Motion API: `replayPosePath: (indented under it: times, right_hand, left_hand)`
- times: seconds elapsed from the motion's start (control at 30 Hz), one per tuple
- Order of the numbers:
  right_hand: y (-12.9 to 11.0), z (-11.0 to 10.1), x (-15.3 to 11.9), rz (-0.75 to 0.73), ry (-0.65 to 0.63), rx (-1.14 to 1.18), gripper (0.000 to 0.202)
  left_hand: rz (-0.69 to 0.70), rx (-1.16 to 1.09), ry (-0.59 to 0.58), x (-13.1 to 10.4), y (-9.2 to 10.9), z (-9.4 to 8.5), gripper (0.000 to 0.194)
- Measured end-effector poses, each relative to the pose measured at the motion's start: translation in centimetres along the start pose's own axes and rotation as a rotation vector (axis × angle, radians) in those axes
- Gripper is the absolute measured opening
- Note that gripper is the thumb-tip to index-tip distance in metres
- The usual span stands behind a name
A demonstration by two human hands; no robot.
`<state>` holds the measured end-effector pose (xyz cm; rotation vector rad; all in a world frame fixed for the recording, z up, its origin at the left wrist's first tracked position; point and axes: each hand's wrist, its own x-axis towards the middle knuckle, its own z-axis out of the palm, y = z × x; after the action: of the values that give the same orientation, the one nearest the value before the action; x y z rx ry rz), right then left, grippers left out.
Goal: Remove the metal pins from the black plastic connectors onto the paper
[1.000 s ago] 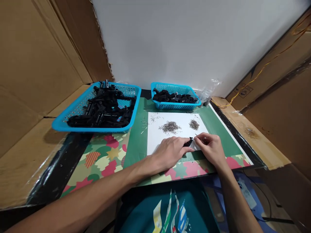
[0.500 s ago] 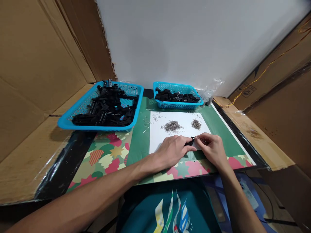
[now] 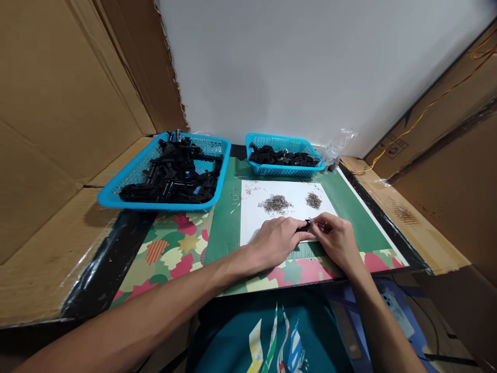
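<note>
My left hand [image 3: 277, 238] is closed on a small black plastic part [image 3: 304, 227] at the near edge of the white sheet [image 3: 252, 223]. Just to its right, my right hand [image 3: 337, 235] pinches thin metal tweezers [image 3: 316, 223]. Their tips point left at the end of the black part; whether they touch it or grip anything is too small to tell. Beyond my hands lie a large pile of tiny metal pieces [image 3: 275, 203] and a smaller pile [image 3: 313, 200], both on the sheet.
A large blue basket [image 3: 223, 176] of black plastic parts stands at left. A smaller blue basket [image 3: 285, 170] with black parts is behind the sheet, beside a clear plastic bag [image 3: 334, 150]. Cardboard walls [image 3: 446, 186] flank the green-covered board [image 3: 225, 228].
My right fingers have shifted slightly around the tweezers, whose tips now sit a little further left near the black part. The left hand keeps its hold. The view has tilted slightly.
</note>
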<state>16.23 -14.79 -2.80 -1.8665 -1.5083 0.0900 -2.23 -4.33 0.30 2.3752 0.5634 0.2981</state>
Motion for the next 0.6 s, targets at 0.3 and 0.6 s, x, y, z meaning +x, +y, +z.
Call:
replayPosePath:
  times: [0.3,0.6]
  right_hand:
    - [-0.15,0.15,0.03,-0.005,0.018,-0.021,0.026]
    - [0.45,-0.10,0.78,0.008,-0.072,0.060,0.022]
  left_hand:
    - [0.001,-0.027,-0.017,0.21,-0.18,-0.38,0.036]
    - [0.025,0.013,-0.020,0.09,-0.13,-0.53,0.031]
